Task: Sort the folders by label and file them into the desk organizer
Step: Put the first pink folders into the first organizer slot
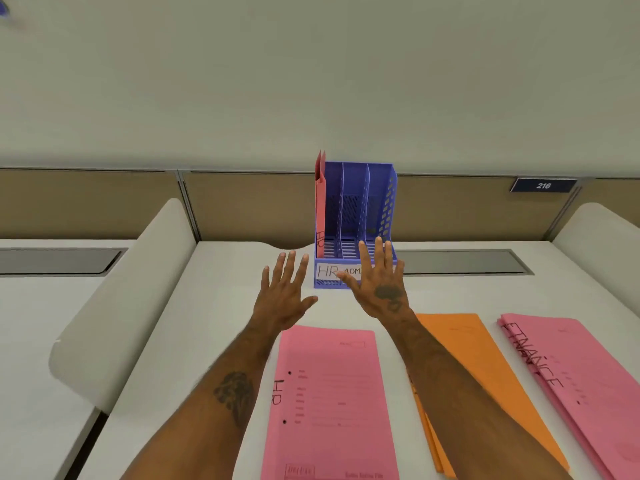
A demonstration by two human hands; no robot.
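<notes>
Both hands, left hand (282,292) and right hand (379,284), are hovering with an open, empty grip before the organizer (356,216) already holding 1 folder; next is probably lifting the HR folder (329,400) lying flat on the worktop (221,306).

The organizer (356,216) is violet-blue plastic with slotted, perforated walls and a white front label (337,271) lettered in black, and a salmon-pink folder (320,216) marked HR in black stands in its leftmost slot. On the white desk (214,306) lie a bright pink folder (329,403) with black HR lettering, two black punch holes and faint printed lines, an orange stack (485,375), and a pink stack (581,375) lettered FINANCE in black. The partition (104,202) behind is tan, carrying a navy plate (543,185) with white 216, and the wall (311,81) above is pale grey-white.
</notes>
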